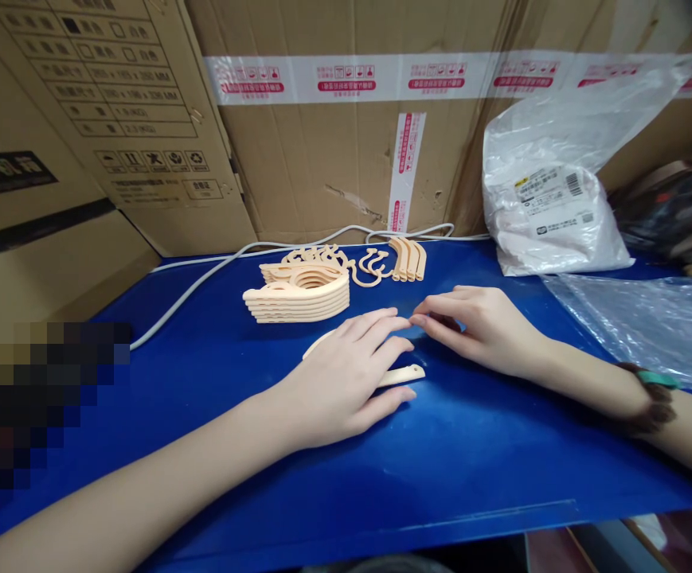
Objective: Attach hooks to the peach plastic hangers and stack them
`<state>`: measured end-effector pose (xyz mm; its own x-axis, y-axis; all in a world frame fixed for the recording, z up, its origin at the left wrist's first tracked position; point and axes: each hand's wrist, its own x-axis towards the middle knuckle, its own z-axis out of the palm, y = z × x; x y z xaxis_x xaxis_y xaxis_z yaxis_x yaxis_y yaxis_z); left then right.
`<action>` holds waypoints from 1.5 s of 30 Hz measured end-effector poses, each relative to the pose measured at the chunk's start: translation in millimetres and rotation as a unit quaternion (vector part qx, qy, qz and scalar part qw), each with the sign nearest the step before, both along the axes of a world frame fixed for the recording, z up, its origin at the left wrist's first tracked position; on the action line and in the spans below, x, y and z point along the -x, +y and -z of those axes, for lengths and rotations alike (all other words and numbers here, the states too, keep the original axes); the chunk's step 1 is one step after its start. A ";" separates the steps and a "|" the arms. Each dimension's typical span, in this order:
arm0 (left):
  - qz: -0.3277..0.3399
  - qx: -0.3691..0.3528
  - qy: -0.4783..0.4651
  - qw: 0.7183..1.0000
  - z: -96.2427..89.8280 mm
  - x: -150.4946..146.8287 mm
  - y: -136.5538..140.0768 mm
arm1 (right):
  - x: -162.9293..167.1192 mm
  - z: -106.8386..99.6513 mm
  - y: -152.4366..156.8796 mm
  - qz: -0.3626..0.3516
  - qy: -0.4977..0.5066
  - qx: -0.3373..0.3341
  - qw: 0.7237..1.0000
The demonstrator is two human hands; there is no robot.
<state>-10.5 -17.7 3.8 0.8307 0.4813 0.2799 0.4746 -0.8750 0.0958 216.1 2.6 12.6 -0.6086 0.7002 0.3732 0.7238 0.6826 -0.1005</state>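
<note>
My left hand [351,370] lies palm down, fingers stretched and spread, over a cream plastic hanger piece [405,376] on the blue tabletop. One end with a small hole sticks out past the fingers, and a curved edge shows behind the hand; the middle is hidden. Close to the left fingertips is my right hand [482,326], its thumb and forefinger pinched together. Whatever may be between them is too small to make out. Behind the left hand sits a neat stack of cream hanger bodies [298,298]. Loose hooks [366,270] and several curved arms [408,259] lie to its right.
Cardboard boxes [334,159] wall off the back and left of the blue table [471,469]. A white cable [193,306] runs along the rear edge. A labelled white plastic bag [552,207] stands at back right, with a clear plastic sheet [638,318] before it.
</note>
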 end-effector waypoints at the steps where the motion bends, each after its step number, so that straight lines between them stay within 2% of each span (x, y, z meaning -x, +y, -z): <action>1: -0.004 0.021 -0.001 1.000 0.9 0.2 0.7 | -0.1 0.1 0.4 0.006 0.004 -0.003 1.000; 6: -0.015 0.091 -0.005 0.996 0.8 1.1 0.9 | 1.6 -1.8 2.3 0.030 0.003 -0.015 0.999; 10: -0.009 0.102 -0.002 0.995 0.5 1.2 0.1 | 4.6 -6.7 11.6 0.052 -0.039 -0.062 0.996; 14: -0.002 0.100 -0.007 0.995 0.4 0.3 1.0 | 13.1 -17.0 36.1 0.044 -0.107 -0.157 0.981; 15: -0.003 0.102 -0.006 0.995 0.3 0.2 1.3 | 17.2 -20.3 44.3 0.048 -0.116 -0.164 0.978; 17: -0.007 0.107 -0.002 0.994 0.1 0.2 1.6 | 27.7 -26.3 62.3 0.101 -0.112 -0.162 0.975; 19: -0.008 0.108 0.002 0.994 0.0 0.6 1.6 | 40.1 -30.3 81.3 0.152 -0.102 -0.138 0.973; 21: -0.007 0.106 0.002 0.994 0.1 1.0 1.2 | 52.3 -31.1 100.3 0.188 -0.080 -0.065 0.977; 27: -0.008 0.101 0.011 0.995 0.5 1.1 0.6 | 81.6 -22.8 141.5 0.186 -0.074 0.039 0.979; 36: -0.003 0.088 0.022 0.996 -0.3 0.1 0.7 | 105.6 -14.2 156.1 0.190 -0.021 0.121 0.974; 41: 0.000 0.079 0.019 0.997 0.0 0.0 0.8 | 103.0 -6.3 167.9 0.200 0.061 0.149 0.967; 45: -0.001 0.097 0.010 0.995 -0.8 0.5 0.7 | 91.2 -11.3 171.8 0.204 0.129 0.162 0.957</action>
